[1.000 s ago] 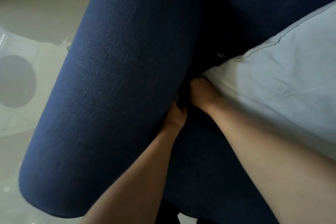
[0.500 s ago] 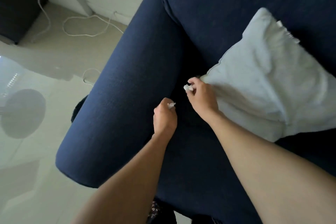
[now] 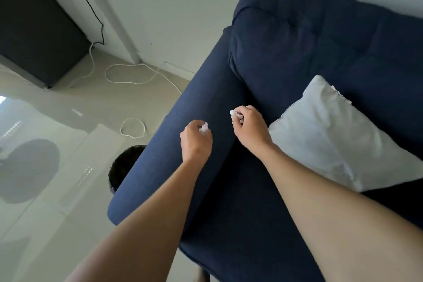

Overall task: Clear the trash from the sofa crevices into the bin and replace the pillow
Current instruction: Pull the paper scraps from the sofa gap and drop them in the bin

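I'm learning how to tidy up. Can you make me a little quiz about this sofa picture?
1. True or false: the left hand is empty.
2. What lies on the sofa seat beside the right hand? A) a grey pillow B) a book C) a shoe
3. Fill in: each hand pinches a white scrap of ____.

Key: 1 false, it holds a crumpled paper scrap. 2 A. 3 paper; the right hand's scrap shows at its fingertips.

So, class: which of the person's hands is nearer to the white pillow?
Right. The right hand hangs just beside the pillow, near its lower-left corner, apart from it; the left hand is farther off, over the sofa arm.
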A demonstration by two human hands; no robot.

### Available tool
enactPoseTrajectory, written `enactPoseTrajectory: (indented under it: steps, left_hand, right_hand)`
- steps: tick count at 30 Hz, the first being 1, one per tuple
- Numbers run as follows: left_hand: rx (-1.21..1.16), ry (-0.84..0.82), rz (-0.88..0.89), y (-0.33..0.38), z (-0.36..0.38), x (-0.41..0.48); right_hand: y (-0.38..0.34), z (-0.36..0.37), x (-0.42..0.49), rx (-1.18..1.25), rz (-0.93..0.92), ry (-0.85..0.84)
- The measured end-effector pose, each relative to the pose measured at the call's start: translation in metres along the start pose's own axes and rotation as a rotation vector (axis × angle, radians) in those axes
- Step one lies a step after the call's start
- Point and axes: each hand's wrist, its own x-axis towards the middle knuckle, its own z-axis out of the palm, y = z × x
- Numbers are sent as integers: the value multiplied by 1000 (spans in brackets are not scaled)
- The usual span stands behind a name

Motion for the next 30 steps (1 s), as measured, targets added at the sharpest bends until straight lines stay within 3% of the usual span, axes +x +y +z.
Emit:
enactPoseTrajectory:
  steps: [22, 27, 30]
  left_hand:
    - [17, 238, -378, -182, -219, 136]
    - [43, 217, -461, -208, -231, 144]
    - [81, 147, -502, -214, -233, 145]
  right_hand:
    - [-188, 261, 41, -69, -134, -473]
    - [-203, 294, 38, -86, -90, -571]
    - [-202, 301, 37, -150, -19, -764]
